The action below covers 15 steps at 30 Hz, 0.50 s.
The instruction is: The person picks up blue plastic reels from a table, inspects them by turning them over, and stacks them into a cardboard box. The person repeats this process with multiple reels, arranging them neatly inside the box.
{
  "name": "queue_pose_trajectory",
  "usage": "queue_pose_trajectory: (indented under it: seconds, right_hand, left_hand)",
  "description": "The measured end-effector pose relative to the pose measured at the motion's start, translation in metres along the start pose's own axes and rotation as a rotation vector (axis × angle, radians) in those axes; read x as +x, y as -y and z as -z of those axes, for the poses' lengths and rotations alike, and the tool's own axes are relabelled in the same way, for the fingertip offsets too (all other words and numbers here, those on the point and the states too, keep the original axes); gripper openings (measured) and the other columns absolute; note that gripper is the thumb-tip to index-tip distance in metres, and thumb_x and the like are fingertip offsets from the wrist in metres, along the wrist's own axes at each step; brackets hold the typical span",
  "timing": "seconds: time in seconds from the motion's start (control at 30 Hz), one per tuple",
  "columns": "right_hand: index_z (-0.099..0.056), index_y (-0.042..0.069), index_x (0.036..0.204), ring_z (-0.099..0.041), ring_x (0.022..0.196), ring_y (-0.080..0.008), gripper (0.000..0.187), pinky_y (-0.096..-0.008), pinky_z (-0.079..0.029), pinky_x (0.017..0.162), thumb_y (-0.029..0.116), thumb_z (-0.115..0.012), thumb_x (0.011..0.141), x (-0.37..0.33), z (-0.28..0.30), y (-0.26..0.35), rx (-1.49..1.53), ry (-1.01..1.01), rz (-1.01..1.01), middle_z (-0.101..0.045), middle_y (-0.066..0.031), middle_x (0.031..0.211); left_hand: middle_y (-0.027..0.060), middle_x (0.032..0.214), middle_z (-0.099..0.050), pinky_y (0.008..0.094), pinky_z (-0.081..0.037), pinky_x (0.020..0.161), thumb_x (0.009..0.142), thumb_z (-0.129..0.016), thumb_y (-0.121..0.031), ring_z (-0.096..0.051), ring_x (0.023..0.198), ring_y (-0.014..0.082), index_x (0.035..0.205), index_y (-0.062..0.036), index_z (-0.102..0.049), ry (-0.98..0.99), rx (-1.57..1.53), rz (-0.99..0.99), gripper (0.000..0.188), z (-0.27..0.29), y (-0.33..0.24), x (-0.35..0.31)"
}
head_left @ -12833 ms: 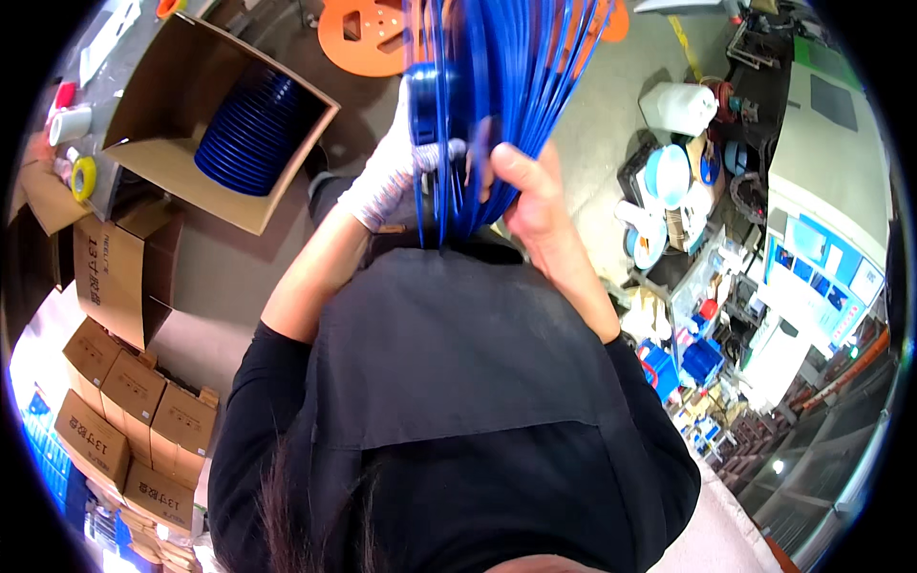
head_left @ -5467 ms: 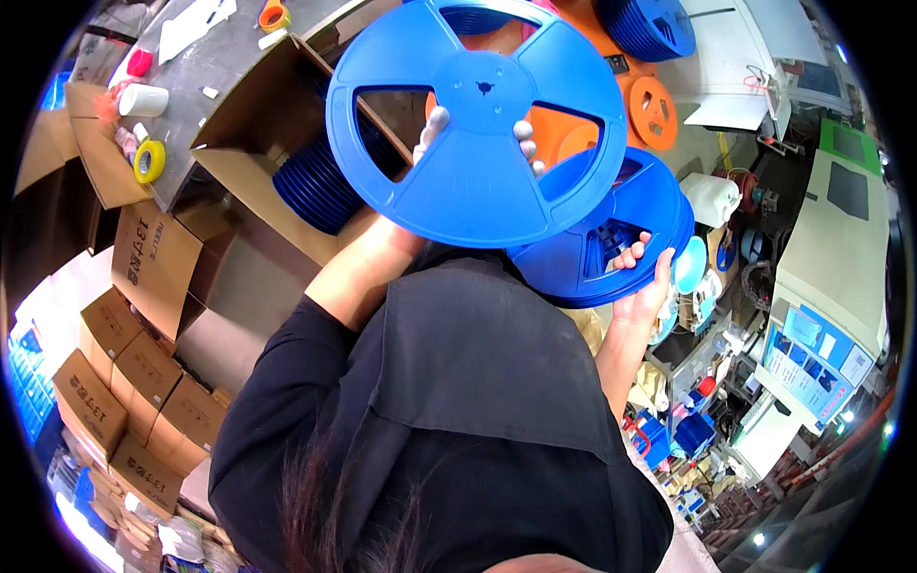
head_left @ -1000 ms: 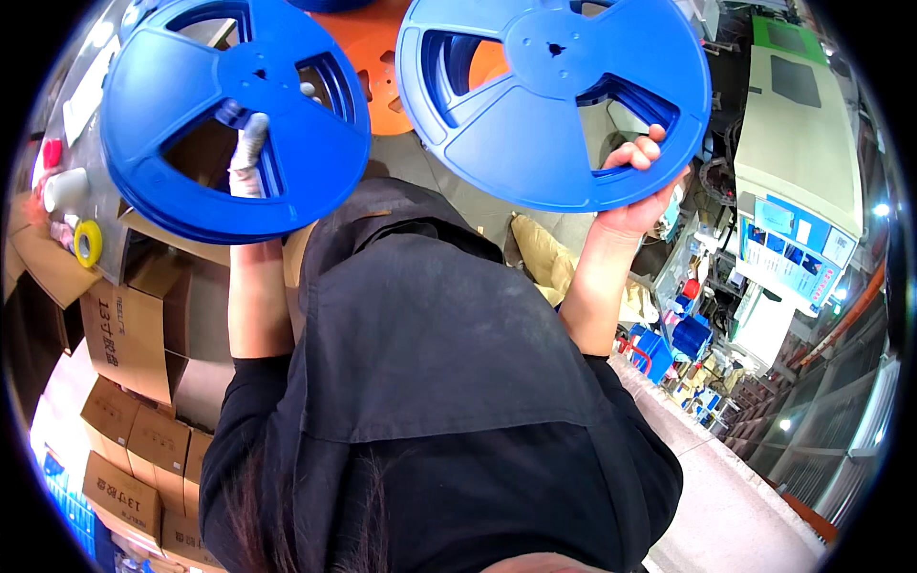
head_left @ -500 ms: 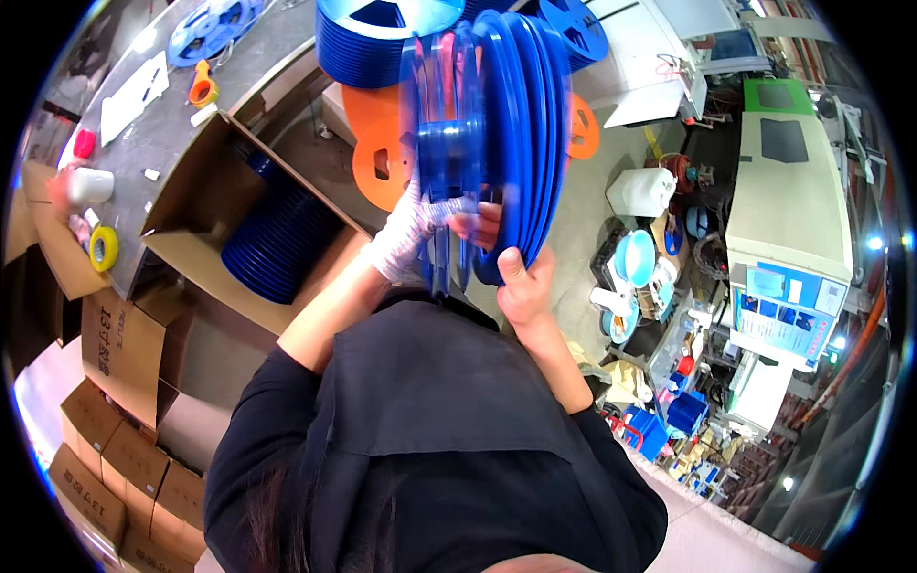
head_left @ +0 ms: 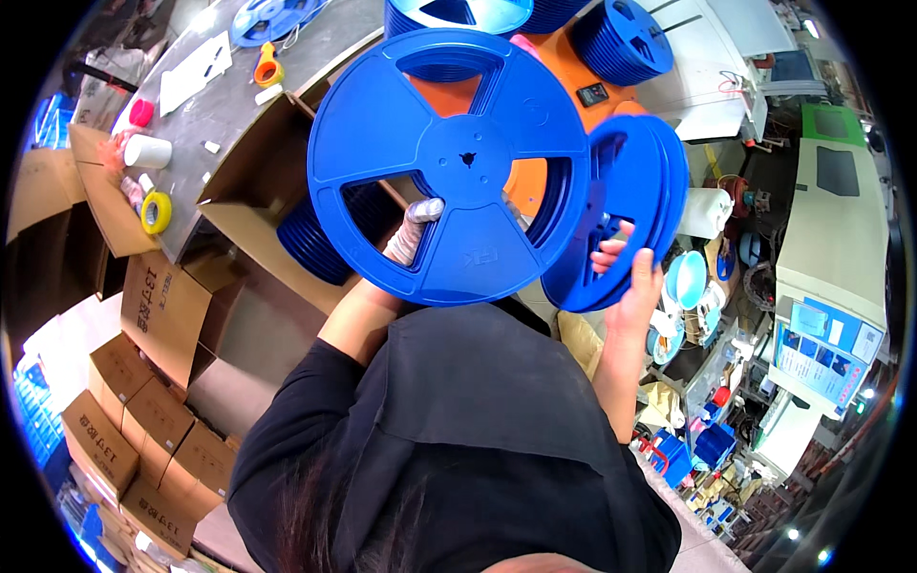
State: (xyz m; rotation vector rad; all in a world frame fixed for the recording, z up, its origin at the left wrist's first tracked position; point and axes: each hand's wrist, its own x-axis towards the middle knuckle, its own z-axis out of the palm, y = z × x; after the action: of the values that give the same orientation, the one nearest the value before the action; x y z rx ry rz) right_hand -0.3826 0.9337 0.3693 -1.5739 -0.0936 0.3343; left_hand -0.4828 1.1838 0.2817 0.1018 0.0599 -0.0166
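In front of my chest my left hand (head_left: 413, 233), in a whitish glove, is closed on blue plastic reels (head_left: 492, 244). Its fingers hook through a cutout of the front one, whose flat round face is turned toward me. More reel rims show behind that face; how many cannot be told. On the right, my bare right hand (head_left: 632, 285) grips a thinner group of blue reels (head_left: 664, 181) by the lower edge, thumb outside and fingers inside. This group stands tilted, close beside the left one and partly behind its rim.
An open cardboard box (head_left: 244, 244) at left holds a row of blue reels. Stacked reels (head_left: 626, 48) stand beyond on an orange surface. A grey table (head_left: 205, 115) carries yellow tape (head_left: 155, 212) and paper (head_left: 196, 72). Closed cartons (head_left: 158, 430) are piled lower left.
The reels, edge-on and close together before, are now in two groups. The left group has turned its flat face toward me; my right hand has moved right with the other group.
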Motion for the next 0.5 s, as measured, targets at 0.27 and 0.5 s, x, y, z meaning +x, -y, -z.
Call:
queue_pose_trajectory:
  seconds: [0.27, 0.5]
  right_hand:
    - [-0.052, 0.002, 0.128, -0.064, 0.096, -0.0235, 0.055, -0.0343, -0.054, 0.081, 0.048, -0.044, 0.099, -0.002, 0.037, -0.046, 0.264, -0.291, -0.156, -0.063, -0.0125, 0.111]
    - [-0.046, 0.002, 0.134, -0.057, 0.115, -0.0303, 0.057, -0.0417, -0.046, 0.097, 0.047, -0.041, 0.100, -0.002, 0.029, -0.054, 0.240, -0.354, -0.267, -0.055, -0.0173, 0.131]
  left_hand:
    - [0.0127, 0.122, -0.056, 0.0445, -0.036, 0.112, 0.080, -0.072, -0.039, -0.052, 0.122, 0.0293, 0.139, -0.0065, -0.043, 0.141, -0.174, 0.005, 0.074, -0.004, -0.001, -0.007]
    - [0.0128, 0.114, -0.060, 0.0458, -0.041, 0.108, 0.089, -0.058, -0.043, -0.058, 0.114, 0.0306, 0.129, -0.0033, -0.053, 0.148, -0.159, -0.102, 0.056, 0.014, -0.009, 0.009]
